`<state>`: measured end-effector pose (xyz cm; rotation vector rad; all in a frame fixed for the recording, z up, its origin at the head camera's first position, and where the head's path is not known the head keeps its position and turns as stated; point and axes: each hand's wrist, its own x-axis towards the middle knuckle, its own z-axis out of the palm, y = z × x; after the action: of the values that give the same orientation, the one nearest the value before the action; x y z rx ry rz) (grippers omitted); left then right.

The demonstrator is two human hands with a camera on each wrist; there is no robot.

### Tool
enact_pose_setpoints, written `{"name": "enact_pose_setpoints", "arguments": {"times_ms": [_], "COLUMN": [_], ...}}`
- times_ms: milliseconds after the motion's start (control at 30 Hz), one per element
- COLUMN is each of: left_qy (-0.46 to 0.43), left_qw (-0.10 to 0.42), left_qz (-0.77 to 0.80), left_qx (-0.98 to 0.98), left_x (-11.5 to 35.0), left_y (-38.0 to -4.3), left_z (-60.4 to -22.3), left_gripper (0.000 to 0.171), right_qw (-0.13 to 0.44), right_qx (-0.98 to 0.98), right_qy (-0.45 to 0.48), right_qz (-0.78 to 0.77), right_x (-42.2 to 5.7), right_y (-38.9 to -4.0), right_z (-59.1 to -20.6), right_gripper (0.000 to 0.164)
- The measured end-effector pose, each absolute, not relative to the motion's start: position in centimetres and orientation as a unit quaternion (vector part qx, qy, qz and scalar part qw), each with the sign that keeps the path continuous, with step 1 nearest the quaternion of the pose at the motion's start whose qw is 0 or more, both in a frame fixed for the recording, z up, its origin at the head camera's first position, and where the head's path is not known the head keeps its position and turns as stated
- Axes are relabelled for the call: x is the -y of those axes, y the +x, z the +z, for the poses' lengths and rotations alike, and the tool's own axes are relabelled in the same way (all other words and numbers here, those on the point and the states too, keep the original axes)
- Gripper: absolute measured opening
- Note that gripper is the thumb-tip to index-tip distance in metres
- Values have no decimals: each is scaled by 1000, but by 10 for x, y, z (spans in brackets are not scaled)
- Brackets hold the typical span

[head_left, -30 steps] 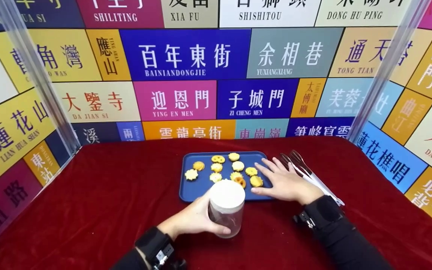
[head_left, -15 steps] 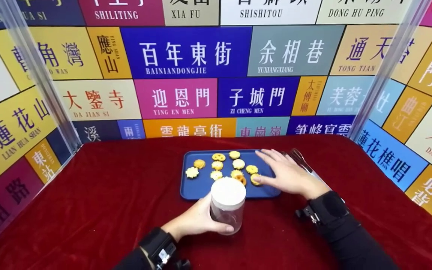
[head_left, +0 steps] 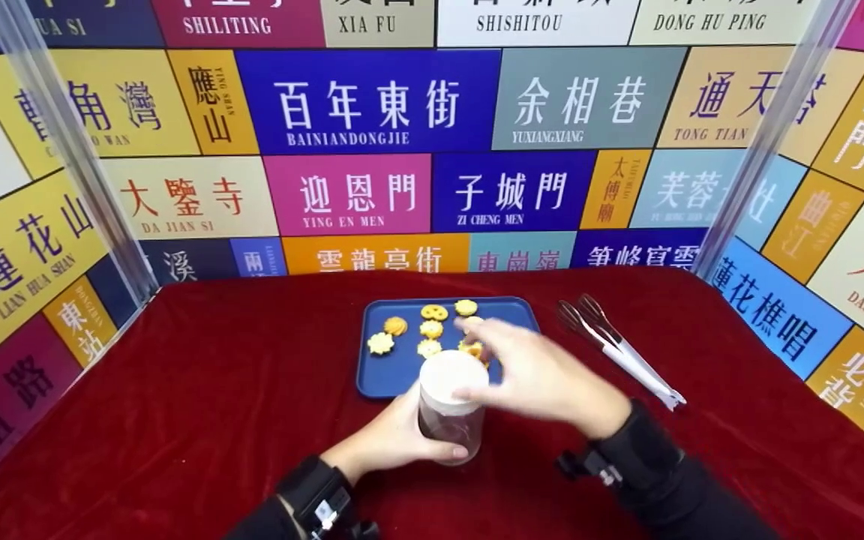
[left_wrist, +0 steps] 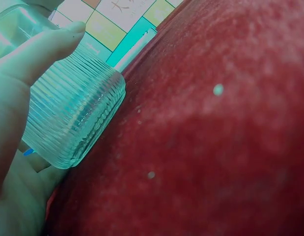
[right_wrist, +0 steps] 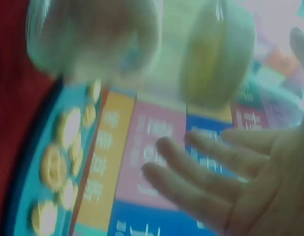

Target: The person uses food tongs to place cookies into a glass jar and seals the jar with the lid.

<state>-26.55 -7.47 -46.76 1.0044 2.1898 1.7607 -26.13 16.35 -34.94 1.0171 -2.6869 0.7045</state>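
Observation:
A clear ribbed jar (head_left: 447, 435) with a whitish lid (head_left: 448, 375) stands upright on the red cloth in front of a tray. My left hand (head_left: 387, 440) grips it from the left, and the left wrist view shows the thumb across the ribbed jar wall (left_wrist: 75, 115). Close by on the right, my right hand (head_left: 552, 379) is beside and over the lid, its fingers spread. In the right wrist view there is a gap between that hand (right_wrist: 230, 179) and the blurred lid (right_wrist: 218, 59); it holds nothing.
Behind the jar lies a blue tray (head_left: 387, 382) bearing several cookies (head_left: 381, 343), partly hidden by my right hand. Metal tongs (head_left: 631, 364) with dark heads and white handles lie on the cloth to the right. A wall of coloured name signs (head_left: 368, 101) rises behind.
My right hand has moved left from the tray's right side to the jar's lid, uncovering the tongs. The left hand still holds the jar in about the same place.

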Motion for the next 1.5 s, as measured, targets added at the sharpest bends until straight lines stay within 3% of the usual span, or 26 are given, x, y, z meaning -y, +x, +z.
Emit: {"name": "enact_pose_setpoints", "arguments": {"times_ms": [100,300,733,1333,1500], "left_qy": [335,331,347,375,366], "left_qw": [71,77,94,102,103], "left_qz": [581,577,590,570,569], "left_qx": [-739,-743,-723,-724,-729], "left_x": [76,76,77,79,80], "left_y": [-265,-265,-266,-268,-267], "left_z": [-467,-465,-465,-462,-464], "left_gripper": [99,98,94,93,94], "right_qw": [107,125,35,-5,-45], "right_qx": [911,908,858,801,780], "right_qy": [338,336,342,377,400], "right_qz": [212,217,381,466,478], "right_x": [-152,-144,-145,-150,-152], "right_y": [-256,-263,-274,-284,-288], "right_z": [-358,-374,-394,-403,-405], "right_gripper": [91,82,68,69,72]}}
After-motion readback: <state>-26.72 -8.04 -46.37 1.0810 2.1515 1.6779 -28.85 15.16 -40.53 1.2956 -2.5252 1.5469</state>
